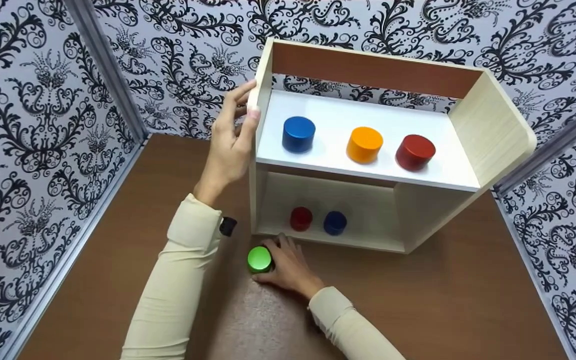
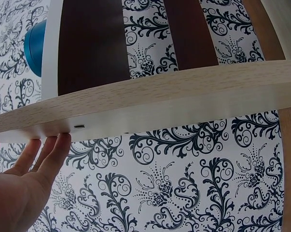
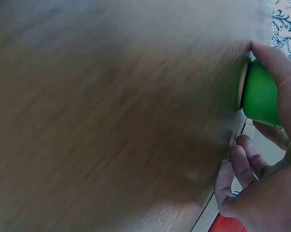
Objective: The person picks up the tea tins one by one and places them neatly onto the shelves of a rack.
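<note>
- The left hand (image 1: 230,142), fingers straight, rests against the left wall of the wooden shelf unit (image 1: 488,125), left of centre.
- The right hand (image 1: 288,267) grips the green cylinder (image 1: 259,259) on the brown table (image 1: 443,300), lower centre.
- Only the head view shows the blue cylinder (image 1: 298,134), orange cylinder (image 1: 364,144) and red cylinder (image 1: 415,152) together on the upper shelf.
- Patterned walls (image 1: 28,125) enclose the table.
</note>
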Available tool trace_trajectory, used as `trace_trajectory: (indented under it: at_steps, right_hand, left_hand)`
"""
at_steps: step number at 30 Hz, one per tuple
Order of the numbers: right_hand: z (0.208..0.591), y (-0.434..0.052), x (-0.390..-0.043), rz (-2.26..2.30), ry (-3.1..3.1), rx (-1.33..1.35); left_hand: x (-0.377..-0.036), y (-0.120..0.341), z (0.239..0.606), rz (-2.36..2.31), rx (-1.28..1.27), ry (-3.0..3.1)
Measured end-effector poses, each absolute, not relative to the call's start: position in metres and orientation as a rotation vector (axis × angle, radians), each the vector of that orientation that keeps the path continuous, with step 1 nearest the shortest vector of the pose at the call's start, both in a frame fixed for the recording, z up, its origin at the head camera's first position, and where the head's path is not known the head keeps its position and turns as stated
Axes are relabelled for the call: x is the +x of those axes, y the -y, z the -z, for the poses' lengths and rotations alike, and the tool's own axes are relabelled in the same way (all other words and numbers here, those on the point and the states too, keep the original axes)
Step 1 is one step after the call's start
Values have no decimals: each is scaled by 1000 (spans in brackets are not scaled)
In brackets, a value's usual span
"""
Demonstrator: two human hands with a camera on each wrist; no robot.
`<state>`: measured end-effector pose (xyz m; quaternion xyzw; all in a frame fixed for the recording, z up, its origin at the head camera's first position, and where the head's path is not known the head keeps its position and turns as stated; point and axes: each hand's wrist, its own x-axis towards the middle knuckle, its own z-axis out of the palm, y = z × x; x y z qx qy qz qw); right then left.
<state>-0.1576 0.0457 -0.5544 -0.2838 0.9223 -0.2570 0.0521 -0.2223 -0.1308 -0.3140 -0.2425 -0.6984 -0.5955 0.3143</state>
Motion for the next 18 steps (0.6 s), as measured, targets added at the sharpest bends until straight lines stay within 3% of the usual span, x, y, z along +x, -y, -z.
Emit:
trace_trajectory:
  at_steps: [18]
  right_hand:
    - [549, -53, -154, 835, -2767, -908]
  left_hand:
    - [-223, 130, 314, 1568, -643, 1832]
